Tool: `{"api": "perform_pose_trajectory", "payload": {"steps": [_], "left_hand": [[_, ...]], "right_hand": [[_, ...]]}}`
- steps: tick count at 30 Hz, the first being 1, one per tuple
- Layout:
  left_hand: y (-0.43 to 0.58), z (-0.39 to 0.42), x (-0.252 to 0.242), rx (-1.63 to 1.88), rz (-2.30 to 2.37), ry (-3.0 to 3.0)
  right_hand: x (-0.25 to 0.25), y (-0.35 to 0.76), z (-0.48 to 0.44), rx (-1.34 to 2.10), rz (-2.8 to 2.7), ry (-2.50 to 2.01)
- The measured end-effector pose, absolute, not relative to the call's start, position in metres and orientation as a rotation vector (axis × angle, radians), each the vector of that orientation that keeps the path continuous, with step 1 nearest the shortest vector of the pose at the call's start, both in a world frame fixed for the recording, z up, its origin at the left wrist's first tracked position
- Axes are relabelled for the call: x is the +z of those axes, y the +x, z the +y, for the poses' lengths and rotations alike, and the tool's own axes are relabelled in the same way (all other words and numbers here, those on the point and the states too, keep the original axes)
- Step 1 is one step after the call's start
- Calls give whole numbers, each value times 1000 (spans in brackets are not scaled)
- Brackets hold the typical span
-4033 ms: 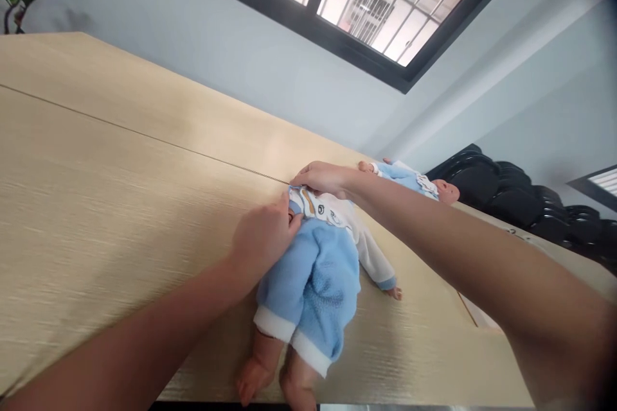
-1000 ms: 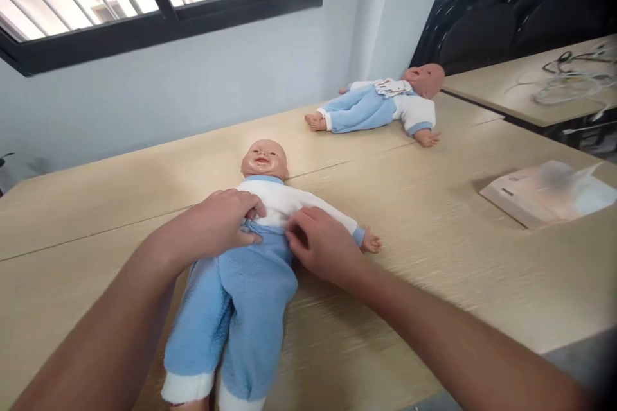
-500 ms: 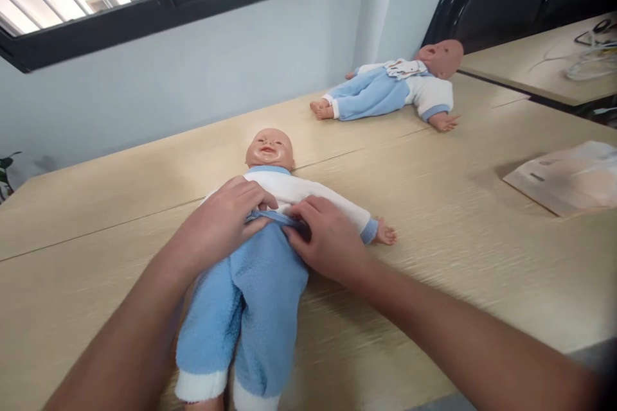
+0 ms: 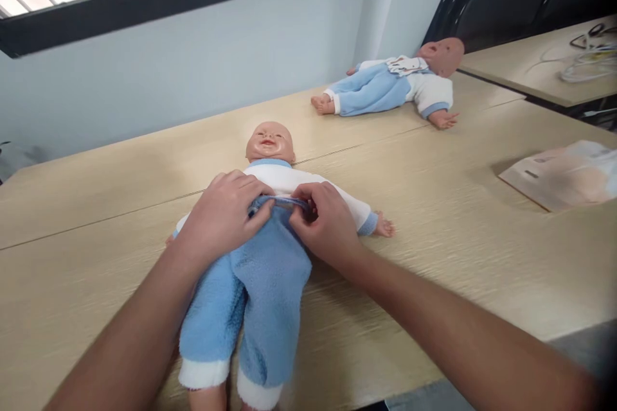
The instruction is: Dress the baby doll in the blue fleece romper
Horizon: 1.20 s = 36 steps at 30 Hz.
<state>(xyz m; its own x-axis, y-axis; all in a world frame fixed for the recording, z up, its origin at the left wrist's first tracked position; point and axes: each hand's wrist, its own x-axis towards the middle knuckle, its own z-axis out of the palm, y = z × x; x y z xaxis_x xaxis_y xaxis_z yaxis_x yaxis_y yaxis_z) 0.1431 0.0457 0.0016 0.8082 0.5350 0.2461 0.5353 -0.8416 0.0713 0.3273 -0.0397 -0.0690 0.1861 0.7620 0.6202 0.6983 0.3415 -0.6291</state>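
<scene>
A baby doll [image 4: 270, 141] lies on its back on the table, head away from me, in a white top [image 4: 301, 178] and fluffy blue trousers [image 4: 270, 270] with white cuffs. My left hand [image 4: 230, 209] pinches the trouser waistband at the doll's belly, on the left side. On the other side, my right hand [image 4: 328, 218] grips the same waistband between thumb and fingers. The band is stretched between both hands, against the lower part of the top. The doll's bare lower legs show below the cuffs.
A second doll [image 4: 380, 87] in similar clothes lies at the back of the wooden table [image 4: 434, 205]. A clear plastic package [image 4: 563, 173] lies to the right. Cables [image 4: 592, 58] rest on another table, near black chairs [image 4: 496, 0]. A barred window is above.
Both hands have drawn the waistband slightly up toward the doll's chest. More of the bare legs shows below the cuffs. The view has shifted a little.
</scene>
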Motion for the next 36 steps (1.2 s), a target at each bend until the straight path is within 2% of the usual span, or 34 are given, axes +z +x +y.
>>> {"api": "perform_pose_trajectory", "payload": {"steps": [10, 16, 25, 32, 36], "left_hand": [[143, 41, -9, -646, -1070, -2725], [137, 44, -6, -737, -917, -2924], [134, 56, -11, -983, -923, -2902], [134, 54, -8, -849, -1166, -3112], [133, 51, -2, -887, -1260, -3242]], "right_hand": [[-69, 335, -45, -131, -1563, -1391], [-70, 340, -45, -141, -1647, -1406], [-66, 344, -41, 21, -1650, -1399], [-68, 342, -40, 99, -1605, -1363], [-65, 342, -42, 160, -1696, -1365]]}}
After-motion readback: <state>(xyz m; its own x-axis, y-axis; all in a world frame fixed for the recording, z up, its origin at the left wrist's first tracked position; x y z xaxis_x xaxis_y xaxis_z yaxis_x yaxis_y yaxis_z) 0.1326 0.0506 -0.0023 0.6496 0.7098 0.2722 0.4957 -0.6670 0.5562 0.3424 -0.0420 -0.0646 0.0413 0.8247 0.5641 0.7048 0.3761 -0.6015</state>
